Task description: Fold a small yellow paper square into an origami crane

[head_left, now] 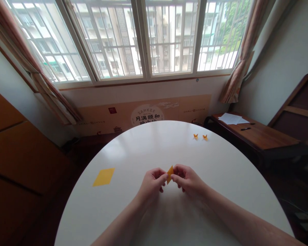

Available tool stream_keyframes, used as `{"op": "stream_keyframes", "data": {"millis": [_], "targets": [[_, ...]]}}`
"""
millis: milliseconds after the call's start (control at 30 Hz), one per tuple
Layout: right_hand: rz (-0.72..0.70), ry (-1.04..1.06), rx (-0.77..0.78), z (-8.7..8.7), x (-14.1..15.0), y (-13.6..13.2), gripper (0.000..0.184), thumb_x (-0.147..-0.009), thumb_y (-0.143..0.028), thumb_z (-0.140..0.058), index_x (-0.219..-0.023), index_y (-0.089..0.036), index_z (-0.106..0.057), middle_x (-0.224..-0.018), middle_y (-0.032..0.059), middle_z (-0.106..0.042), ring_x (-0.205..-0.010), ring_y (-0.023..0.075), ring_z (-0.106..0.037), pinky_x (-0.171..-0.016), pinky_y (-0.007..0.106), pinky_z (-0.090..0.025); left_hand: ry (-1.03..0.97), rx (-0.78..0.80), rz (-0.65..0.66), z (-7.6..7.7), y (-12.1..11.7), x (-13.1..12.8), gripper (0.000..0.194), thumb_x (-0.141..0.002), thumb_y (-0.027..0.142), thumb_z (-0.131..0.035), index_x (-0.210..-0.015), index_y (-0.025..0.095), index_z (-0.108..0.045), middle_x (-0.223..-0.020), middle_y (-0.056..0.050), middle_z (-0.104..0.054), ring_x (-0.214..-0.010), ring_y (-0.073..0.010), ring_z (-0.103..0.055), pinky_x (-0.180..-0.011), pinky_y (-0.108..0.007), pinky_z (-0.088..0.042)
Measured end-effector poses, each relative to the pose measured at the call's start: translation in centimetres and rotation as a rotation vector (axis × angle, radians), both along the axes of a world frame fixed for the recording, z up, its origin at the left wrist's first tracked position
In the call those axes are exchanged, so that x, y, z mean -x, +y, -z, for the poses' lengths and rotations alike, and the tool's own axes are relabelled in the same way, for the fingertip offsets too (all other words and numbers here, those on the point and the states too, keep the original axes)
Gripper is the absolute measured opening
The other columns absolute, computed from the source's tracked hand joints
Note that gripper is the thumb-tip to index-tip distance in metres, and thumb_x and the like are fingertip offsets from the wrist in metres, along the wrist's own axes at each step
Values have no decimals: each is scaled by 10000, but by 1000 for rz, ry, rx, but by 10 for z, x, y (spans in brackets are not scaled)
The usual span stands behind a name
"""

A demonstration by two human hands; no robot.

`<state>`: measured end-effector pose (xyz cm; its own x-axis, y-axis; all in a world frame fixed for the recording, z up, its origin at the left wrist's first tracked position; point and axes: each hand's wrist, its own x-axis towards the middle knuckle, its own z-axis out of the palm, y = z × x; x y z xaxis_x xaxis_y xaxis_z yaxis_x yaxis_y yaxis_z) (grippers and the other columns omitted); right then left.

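At the near side of the counter (pixel 154 223): two bare forearms reach in, their hands meeting in front of the person.
Left hand (pixel 152 184): thumb and forefinger pinch the left side of the small yellow paper (pixel 170 173).
Right hand (pixel 189 179): thumb and fingertips pinch the same paper from the right, close beside the left thumb.
Stage of folding: the held piece looks partly folded, narrow and creased, and seems short of the finished look of the pair farther off.
Pointing: one sharp tip faces away and a little to the right, the other back toward the person; the long axis runs between them. Whether it touches the counter, I cannot tell.
Flat yellow sheet (pixel 104 177): lies well left of the hands, seemingly unfolded, so that work appears left.
Folded pair: a left folded shape (pixel 195 136) and a right folded shape (pixel 205 137) sit near each other toward the far right edge, apparently done.
Wooden side table (pixel 265 136): beyond, bearing white papers (pixel 232 118).
Window (pixel 171 41): barred, farthest back.
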<state>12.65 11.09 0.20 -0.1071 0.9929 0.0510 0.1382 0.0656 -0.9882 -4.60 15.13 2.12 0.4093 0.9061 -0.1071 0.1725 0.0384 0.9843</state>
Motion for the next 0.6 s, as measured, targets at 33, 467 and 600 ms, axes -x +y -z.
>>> {"op": "stream_keyframes", "data": {"millis": [33,467,600], "targets": [[-8,-7,-8,0,0,-1,157,-840,-320,-601,-845,-163,-605,-713,-7,-585,-536,109,-540,-383,182,-396,6,-4,5,1,0,0,260,-694,401,-675,-667,146,-632,-557,7,-559,-509,-110,-499,-429,-197,-414],[14,-83,-100,-2,4,0,82,-758,-200,-566,-688,-166,-591,-627,-26,-529,-595,110,-463,-526,216,-349,81,-92,86,8,1,-1,215,-724,364,-644,-718,153,-601,-610,-4,-565,-531,-121,-506,-410,-205,-437],[20,-85,-103,-2,4,-1,88,-754,-190,-544,-676,-172,-579,-614,-31,-517,-566,106,-441,-512,219,-334,75,-80,103,9,1,0,196,-723,348,-626,-733,155,-593,-615,1,-559,-530,-124,-512,-391,-198,-426]]}}
